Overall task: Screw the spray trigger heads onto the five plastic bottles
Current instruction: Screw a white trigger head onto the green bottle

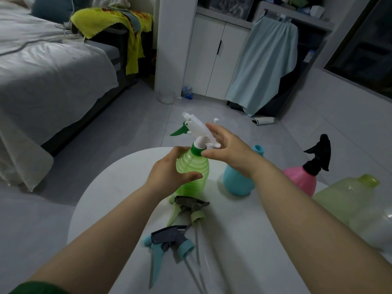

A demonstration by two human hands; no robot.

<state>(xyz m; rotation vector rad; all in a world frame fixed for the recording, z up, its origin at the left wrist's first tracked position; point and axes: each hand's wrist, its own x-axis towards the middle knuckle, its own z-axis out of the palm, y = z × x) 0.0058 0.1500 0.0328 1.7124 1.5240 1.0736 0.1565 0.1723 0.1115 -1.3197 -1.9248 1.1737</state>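
My left hand (169, 172) grips the body of a ribbed green bottle (194, 166) standing on the round white table (101, 198). A white trigger head (196, 127) with a green lever sits on the bottle's neck. My right hand (227, 148) pinches the green collar (198, 150) under that head with thumb and fingertips. A blue bottle (235, 181) with a bare neck stands to the right. Behind it is a pink bottle (301, 180) with a black trigger head (319, 155) on it. A pale green bottle (350, 198) lies at the far right.
Two loose trigger heads with dip tubes lie on the table near me: a grey and pale green one (191, 209) and a grey and blue one (167, 240). A bed (48, 73) stands at left, a white cabinet (210, 54) behind, with tiled floor between.
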